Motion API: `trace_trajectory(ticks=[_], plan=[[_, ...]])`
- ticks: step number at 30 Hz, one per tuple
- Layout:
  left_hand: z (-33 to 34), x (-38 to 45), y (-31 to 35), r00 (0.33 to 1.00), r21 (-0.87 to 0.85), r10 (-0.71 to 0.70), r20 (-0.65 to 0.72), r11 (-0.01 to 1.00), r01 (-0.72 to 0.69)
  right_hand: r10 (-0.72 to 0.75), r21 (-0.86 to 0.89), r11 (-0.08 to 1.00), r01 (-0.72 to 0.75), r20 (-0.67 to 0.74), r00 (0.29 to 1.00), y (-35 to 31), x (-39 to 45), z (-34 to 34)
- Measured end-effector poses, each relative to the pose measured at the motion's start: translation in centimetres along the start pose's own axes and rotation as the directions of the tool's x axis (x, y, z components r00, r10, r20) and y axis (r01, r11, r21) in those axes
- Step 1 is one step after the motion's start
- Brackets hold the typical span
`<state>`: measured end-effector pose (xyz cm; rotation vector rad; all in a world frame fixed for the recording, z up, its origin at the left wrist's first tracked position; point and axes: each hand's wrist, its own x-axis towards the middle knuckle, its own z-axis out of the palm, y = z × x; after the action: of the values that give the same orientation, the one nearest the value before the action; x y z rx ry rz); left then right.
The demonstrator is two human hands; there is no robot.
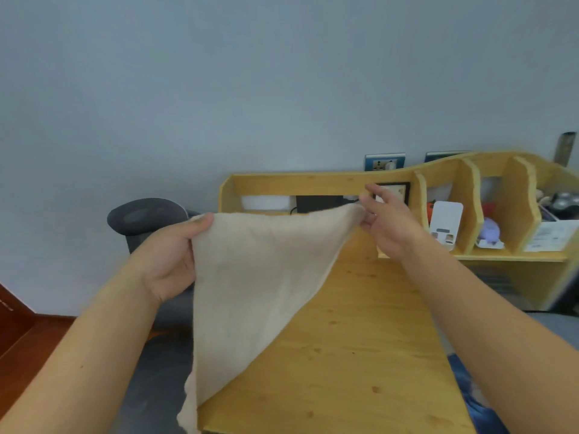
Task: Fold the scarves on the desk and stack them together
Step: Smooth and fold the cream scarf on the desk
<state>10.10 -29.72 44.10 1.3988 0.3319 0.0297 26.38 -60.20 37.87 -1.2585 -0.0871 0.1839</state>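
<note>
A cream scarf (pixel 250 283) hangs in the air over the left part of the wooden desk (pixel 360 355). My left hand (pixel 170 258) grips its upper left corner, thumb on top of the cloth. My right hand (pixel 387 220) pinches the upper right corner between thumb and fingers, the other fingers spread. The top edge is stretched between both hands. The cloth drapes down to a point past the desk's near left edge. No other scarf is in view.
A wooden shelf unit (pixel 470 195) with upright dividers stands at the desk's back, holding a white device (pixel 445 225), a purple item (pixel 489 230) and papers (pixel 551 236). A grey chair back (pixel 147 220) is at the left. Blue fabric (pixel 476 402) lies at the lower right.
</note>
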Motion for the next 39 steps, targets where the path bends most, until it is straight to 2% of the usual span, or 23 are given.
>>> trace_trajectory(ticks=[1, 2, 4, 5, 6, 9, 11, 15, 17, 19, 20, 22, 24, 27, 29, 31, 33, 37, 39], plan=[[0.6, 0.1, -0.2, 1.0, -0.033, -0.009, 0.006, 0.999, 0.009, 0.015, -0.047, 0.999, -0.011, 0.089, 0.996, 0.4, -0.5, -0.1], [1.1, 0.1, -0.4, 1.0, -0.051, -0.023, 0.014, 0.998, 0.023, 0.039, -0.229, 0.973, -0.003, 0.155, 0.987, 1.2, -1.1, -0.3], [1.6, 0.3, -0.9, 0.999, -0.061, -0.04, 0.029, 0.997, 0.042, 0.071, -0.618, 0.784, 0.061, 0.187, 0.98, 3.2, -1.4, -0.9], [1.6, 0.3, -1.1, 0.999, -0.048, -0.042, 0.034, 0.998, 0.044, 0.052, -0.695, 0.716, 0.065, 0.146, 0.988, 3.8, -1.1, -1.2], [1.7, 0.4, -1.3, 0.999, -0.019, -0.036, 0.029, 0.999, 0.036, 0.032, -0.697, 0.716, 0.033, 0.079, 0.996, 3.8, -0.7, -1.6], [2.3, 0.6, -1.7, 0.998, 0.073, 0.05, -0.034, 0.996, -0.048, -0.039, -0.538, 0.843, -0.022, -0.102, 0.994, 2.3, 0.6, -2.1], [2.9, 0.8, -1.5, 0.974, 0.108, 0.179, -0.136, 0.98, -0.165, -0.089, -0.472, 0.881, 0.023, -0.118, 0.989, 1.3, 1.7, -2.1], [2.1, 1.6, 0.5, 0.842, 0.186, 0.408, -0.353, 0.913, -0.364, -0.206, -0.443, 0.882, 0.161, -0.057, 0.977, -1.1, 3.5, 0.3], [1.3, 1.3, 1.9, 0.813, 0.198, 0.449, -0.371, 0.894, -0.403, -0.247, -0.579, 0.787, 0.214, 0.022, 0.969, -2.3, 4.7, 2.3], [0.8, 0.5, 2.9, 0.781, 0.263, 0.513, -0.356, 0.857, -0.443, -0.267, -0.766, 0.586, 0.265, 0.127, 0.955, -3.3, 5.8, 4.7], [0.6, 0.2, 3.3, 0.756, 0.292, 0.544, -0.364, 0.837, -0.462, -0.294, -0.799, 0.519, 0.304, 0.167, 0.941, -3.9, 6.1, 6.0], [-0.5, -0.2, 4.1, 0.698, 0.333, 0.6, -0.392, 0.8, -0.5, -0.399, -0.76, 0.522, 0.388, 0.185, 0.898, -5.3, 6.7, 8.3], [-1.9, -0.6, 5.1, 0.631, 0.357, 0.643, -0.434, 0.766, -0.535, -0.427, -0.653, 0.614, 0.444, 0.197, 0.882, -6.9, 7.4, 10.4], [-3.8, -0.9, 6.9, 0.577, 0.327, 0.659, -0.483, 0.747, -0.58, -0.303, -0.545, 0.723, 0.426, 0.304, 0.903, -9.3, 8.0, 13.0], [-5.3, -0.7, 9.3, 0.571, 0.281, 0.649, -0.503, 0.747, -0.602, -0.27, -0.339, 0.87, 0.359, 0.282, 0.92, -11.3, 8.7, 14.4], [-7.6, -0.3, 12.6, 0.563, 0.257, 0.649, -0.512, 0.741, -0.62, -0.206, -0.179, 0.945, 0.274, 0.323, 0.924, -13.4, 9.2, 16.3], [-9.9, 0.0, 16.7, 0.562, 0.233, 0.647, -0.515, 0.737, -0.635, -0.196, -0.163, 0.95, 0.267, 0.355, 0.914, -15.5, 9.7, 18.7], [-14.2, -1.0, 24.5, 0.546, 0.218, 0.654, -0.524, 0.723, -0.656, -0.301, 0.008, 0.945, 0.328, 0.419, 0.857, -19.5, 9.1, 25.5], [-16.6, -2.1, 26.8, 0.524, 0.244, 0.658, -0.541, 0.719, -0.65, -0.297, -0.039, 0.931, 0.364, 0.501, 0.813, -20.1, 8.1, 29.3]])
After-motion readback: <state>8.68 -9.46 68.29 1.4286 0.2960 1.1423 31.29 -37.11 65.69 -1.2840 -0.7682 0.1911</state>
